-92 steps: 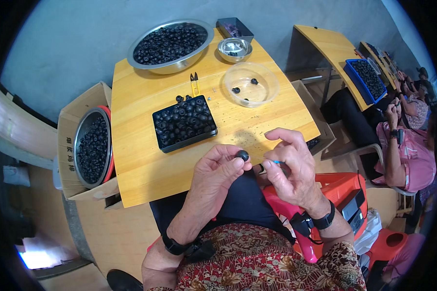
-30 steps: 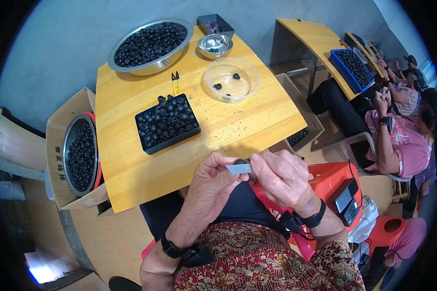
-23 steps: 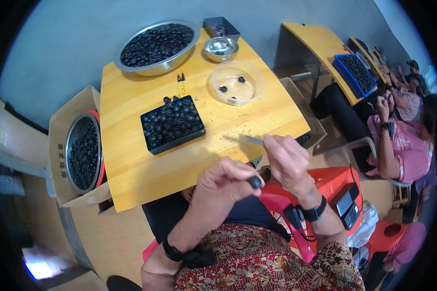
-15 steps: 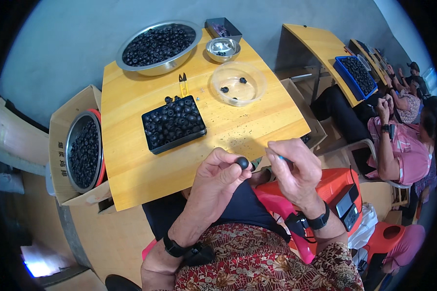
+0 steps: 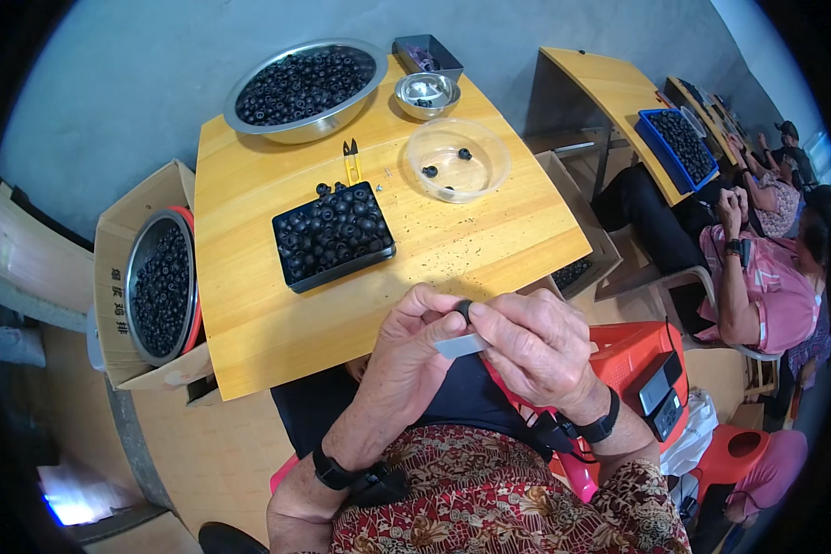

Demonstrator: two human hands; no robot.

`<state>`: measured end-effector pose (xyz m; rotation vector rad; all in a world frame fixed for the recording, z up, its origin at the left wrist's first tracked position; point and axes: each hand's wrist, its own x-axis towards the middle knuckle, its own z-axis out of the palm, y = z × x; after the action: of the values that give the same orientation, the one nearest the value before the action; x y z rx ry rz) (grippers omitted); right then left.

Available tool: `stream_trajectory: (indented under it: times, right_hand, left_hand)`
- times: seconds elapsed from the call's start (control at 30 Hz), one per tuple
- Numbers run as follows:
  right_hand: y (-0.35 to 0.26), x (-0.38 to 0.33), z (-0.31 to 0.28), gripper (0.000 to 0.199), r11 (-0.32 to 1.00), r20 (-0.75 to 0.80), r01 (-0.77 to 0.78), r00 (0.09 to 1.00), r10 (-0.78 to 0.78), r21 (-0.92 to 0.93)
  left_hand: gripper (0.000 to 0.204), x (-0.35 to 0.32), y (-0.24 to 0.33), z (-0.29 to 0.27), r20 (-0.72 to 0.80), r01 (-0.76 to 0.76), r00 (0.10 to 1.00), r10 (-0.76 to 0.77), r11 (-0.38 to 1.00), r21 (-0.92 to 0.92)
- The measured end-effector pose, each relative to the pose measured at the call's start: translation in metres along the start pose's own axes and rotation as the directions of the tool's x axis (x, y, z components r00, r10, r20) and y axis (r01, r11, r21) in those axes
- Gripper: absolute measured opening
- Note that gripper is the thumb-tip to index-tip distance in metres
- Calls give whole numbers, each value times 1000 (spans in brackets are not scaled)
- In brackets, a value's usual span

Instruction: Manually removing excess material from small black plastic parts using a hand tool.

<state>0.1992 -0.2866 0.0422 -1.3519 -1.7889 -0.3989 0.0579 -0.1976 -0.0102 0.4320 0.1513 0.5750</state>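
Observation:
Just beyond my lap, near the front edge of the table (image 5: 295, 360), my two hands are together. My left hand (image 5: 406, 355) pinches a small black ball-shaped part (image 5: 463, 307) between thumb and fingertips. Closed around a flat light-grey blade (image 5: 460, 346), my right hand (image 5: 540, 355) has its fingers and thumb against the ball. The blade juts out below the ball towards my left hand; its grip is hidden in my fingers. Beyond my left hand sits a black rectangular tray (image 5: 346, 270) heaped with similar black parts.
Yellow-handled thread snips (image 5: 353, 168) lie behind the tray. A clear round tub (image 5: 489, 189) holds a few parts; dark crumbs lie before it. Steel bowls (image 5: 319, 129), a box (image 5: 443, 66), a carton (image 5: 111, 323) and a red stool (image 5: 619, 355) stand around. Other people sit at right.
My right hand has moved left to meet my left hand at the ball. The grey blade now shows below the ball; my left hand still pinches the ball.

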Motion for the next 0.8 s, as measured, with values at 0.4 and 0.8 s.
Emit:
stream_trajectory:
  times: [0.4,0.8]
  right_hand:
    - [4,5,0,41,997,73,-74,995,72,23]
    - [12,5,12,31,948,124,-272,959,254,166]
  left_hand:
    - [18,-1,-2,-7,-25,15,1000,-13,998,62]
    - [19,4,12,-13,-113,51,993,-27,974,220]
